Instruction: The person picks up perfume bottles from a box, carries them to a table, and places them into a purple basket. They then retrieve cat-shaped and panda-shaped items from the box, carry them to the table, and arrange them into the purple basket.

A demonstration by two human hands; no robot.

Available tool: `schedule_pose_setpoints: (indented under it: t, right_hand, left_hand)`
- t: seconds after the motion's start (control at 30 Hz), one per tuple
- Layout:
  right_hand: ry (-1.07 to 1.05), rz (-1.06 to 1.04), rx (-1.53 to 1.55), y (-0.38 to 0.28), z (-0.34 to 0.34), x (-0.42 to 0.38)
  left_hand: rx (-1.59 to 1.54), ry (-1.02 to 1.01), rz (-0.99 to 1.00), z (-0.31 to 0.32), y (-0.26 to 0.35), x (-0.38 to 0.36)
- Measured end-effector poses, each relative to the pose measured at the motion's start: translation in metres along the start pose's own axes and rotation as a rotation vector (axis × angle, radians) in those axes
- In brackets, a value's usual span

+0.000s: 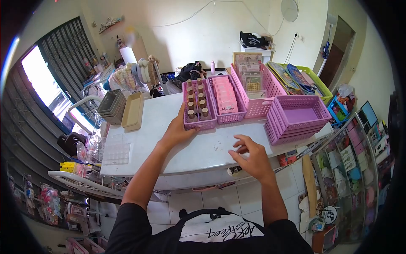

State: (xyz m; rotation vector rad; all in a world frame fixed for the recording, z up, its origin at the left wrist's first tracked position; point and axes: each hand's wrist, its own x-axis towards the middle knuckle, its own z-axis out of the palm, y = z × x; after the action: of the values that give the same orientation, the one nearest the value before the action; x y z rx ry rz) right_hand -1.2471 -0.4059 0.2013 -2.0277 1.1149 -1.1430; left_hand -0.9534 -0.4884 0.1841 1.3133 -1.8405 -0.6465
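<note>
My left hand point(177, 130) grips the near left corner of a purple basket point(204, 125), its fingers along the side and its thumb at the front. Inside stand two rows of small bottles with brownish caps point(191, 114). Against that basket's right side is another purple basket point(231, 117) with pink packets point(224, 94) in it. My right hand point(250, 155) hovers near the table's front edge, fingers apart and slightly curled, holding nothing. A stack of purple baskets point(292, 122) stands to its right, apart from the hand.
A pink basket point(253, 106) of cards and a green basket point(317, 79) of packets stand behind the stack. On the white table's point(169, 152) left are grey baskets point(111, 106), a beige tray point(134, 112) and a clear compartment tray point(116, 151). Shelves point(347, 169) flank the right.
</note>
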Motion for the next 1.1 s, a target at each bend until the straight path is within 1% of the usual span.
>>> schedule_pose_setpoints:
  t: [0.13, 0.17, 0.2, 0.27, 0.3, 0.37, 0.4, 0.47, 0.5, 0.57, 0.67, 0.8, 0.9, 0.97, 1.03, 1.07, 1.1]
  right_hand:
    - [-0.044, 0.007, 0.059, -0.013, -0.045, -0.025]
    - [0.001, -0.070, 0.058, -0.012, -0.053, -0.030]
    - [0.004, -0.067, 0.057, -0.014, -0.065, -0.034]
    - [0.114, -0.160, -0.098, -0.020, -0.091, -0.038]
    - [0.115, -0.157, -0.100, -0.023, -0.103, -0.035]
    - [0.433, -0.337, -0.471, -0.027, -0.122, -0.021]
    - [0.433, -0.338, -0.474, -0.027, -0.126, -0.014]
    - [0.487, -0.286, -0.685, -0.028, -0.132, -0.003]
    - [0.489, -0.287, -0.686, -0.022, -0.135, -0.001]
    - [0.326, -0.208, -0.715, -0.002, -0.137, 0.001]
    - [0.294, -0.154, -0.736, 0.008, -0.133, 0.000]
    - [0.299, -0.109, -0.664, 0.011, -0.134, 0.001]
    - [0.309, -0.115, -0.625, 0.013, -0.135, 0.005]
    - [0.343, -0.110, -0.527, 0.010, -0.137, 0.008]
    - [0.352, -0.121, -0.526, 0.008, -0.141, 0.012]
    - [0.362, -0.131, -0.516, 0.007, -0.143, 0.014]
    - [0.376, -0.131, -0.523, 0.005, -0.145, 0.016]
  left_hand:
    - [-0.046, -0.022, 0.001, 0.000, 0.004, 0.002]
    - [-0.047, -0.017, 0.002, 0.000, 0.006, 0.002]
    - [-0.048, -0.011, 0.004, 0.000, 0.007, 0.002]
    - [-0.039, -0.002, 0.018, 0.000, 0.004, 0.003]
    - [-0.029, 0.010, 0.029, 0.001, 0.004, 0.003]
    - [-0.027, 0.015, 0.026, 0.001, 0.007, 0.003]
    - [-0.021, 0.023, 0.023, 0.001, 0.008, 0.003]
    - [-0.014, 0.030, 0.014, 0.002, 0.008, 0.003]
    - [-0.006, 0.033, 0.002, 0.002, 0.008, 0.002]
    - [0.001, 0.041, 0.012, 0.002, 0.008, 0.001]
    - [-0.006, 0.050, 0.032, 0.002, 0.008, 0.000]
    - [-0.062, 0.041, 0.031, 0.004, 0.008, 0.001]
    - [-0.065, 0.035, 0.042, 0.006, -0.003, 0.001]
    - [-0.067, 0.038, 0.046, 0.001, -0.002, -0.003]
    - [0.169, 0.227, -0.082, -0.004, 0.005, -0.018]
    - [0.166, 0.226, -0.068, -0.006, 0.021, -0.025]
    - [0.197, 0.401, 0.013, -0.007, 0.045, -0.035]
